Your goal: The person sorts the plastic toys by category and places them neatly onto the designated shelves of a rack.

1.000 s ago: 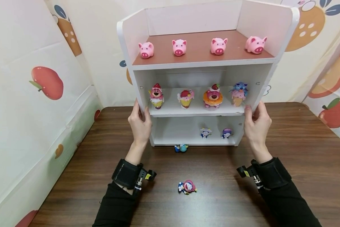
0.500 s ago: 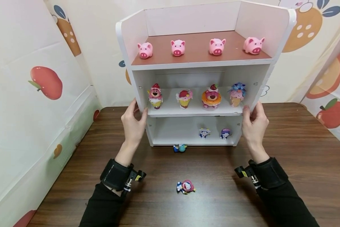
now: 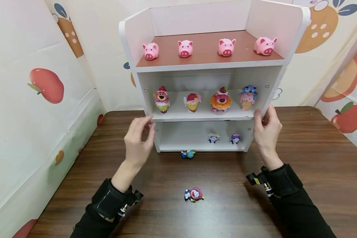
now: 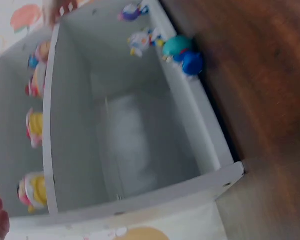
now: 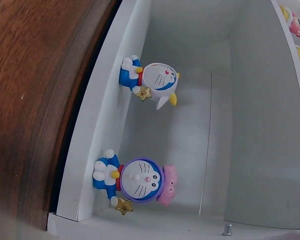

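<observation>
My right hand (image 3: 267,134) grips the right side panel of a white toy shelf (image 3: 196,120), thumb at the front edge. Just off the shelf's left side, my left hand (image 3: 139,140) is held with loosely bent fingers and nothing in them. Two blue-and-white cat figurines stand on the bottom level: one with yellow horns (image 5: 160,80), one with a purple-rimmed hood (image 5: 140,180). A third cat figurine (image 3: 188,154), blue and teal, lies on the table against the shelf's front. Another figurine with a pink round part (image 3: 194,194) lies on the table nearer to me.
Several pink pigs (image 3: 185,48) stand in a row on the brown top level. Dessert-shaped figurines, such as a bear in an orange ring (image 3: 221,100), line the middle level. The wooden table (image 3: 220,215) runs toward me; patterned paper (image 3: 14,125) covers the walls.
My left hand has let go of the shelf's left side and drawn back left and down. My right hand keeps its grip. The figurines stand as before.
</observation>
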A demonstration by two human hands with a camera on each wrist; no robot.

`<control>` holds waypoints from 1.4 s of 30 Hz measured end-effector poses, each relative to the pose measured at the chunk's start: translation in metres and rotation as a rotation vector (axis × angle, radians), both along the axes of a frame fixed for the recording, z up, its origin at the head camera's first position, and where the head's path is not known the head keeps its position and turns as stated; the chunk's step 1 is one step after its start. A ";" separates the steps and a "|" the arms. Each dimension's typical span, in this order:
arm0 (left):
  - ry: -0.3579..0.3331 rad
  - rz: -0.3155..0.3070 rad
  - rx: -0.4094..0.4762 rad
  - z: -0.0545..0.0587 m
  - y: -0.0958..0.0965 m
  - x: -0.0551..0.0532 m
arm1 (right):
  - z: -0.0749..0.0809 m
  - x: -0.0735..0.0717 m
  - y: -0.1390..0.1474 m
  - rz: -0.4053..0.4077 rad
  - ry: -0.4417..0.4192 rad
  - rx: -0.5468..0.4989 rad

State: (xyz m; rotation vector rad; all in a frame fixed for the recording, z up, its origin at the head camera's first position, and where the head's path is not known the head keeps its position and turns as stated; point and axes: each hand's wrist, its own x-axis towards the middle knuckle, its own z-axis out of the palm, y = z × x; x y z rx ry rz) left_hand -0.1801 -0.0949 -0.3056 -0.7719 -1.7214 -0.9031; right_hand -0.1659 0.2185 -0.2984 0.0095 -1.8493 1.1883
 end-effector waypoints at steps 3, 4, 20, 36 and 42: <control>0.010 -0.052 -0.124 -0.004 0.006 0.007 | -0.001 0.000 0.002 0.004 -0.003 -0.001; 0.005 -0.065 -0.165 -0.005 0.008 0.009 | -0.001 -0.001 0.003 0.004 -0.005 0.001; -0.314 -0.061 -0.649 -0.043 0.031 0.000 | -0.021 -0.022 0.022 0.019 -0.016 -0.008; -0.706 -0.097 -0.731 -0.060 0.048 -0.026 | -0.022 -0.021 0.024 0.007 -0.013 0.005; -0.759 -0.119 -0.774 -0.060 0.051 -0.028 | -0.020 -0.020 0.023 0.014 -0.009 0.002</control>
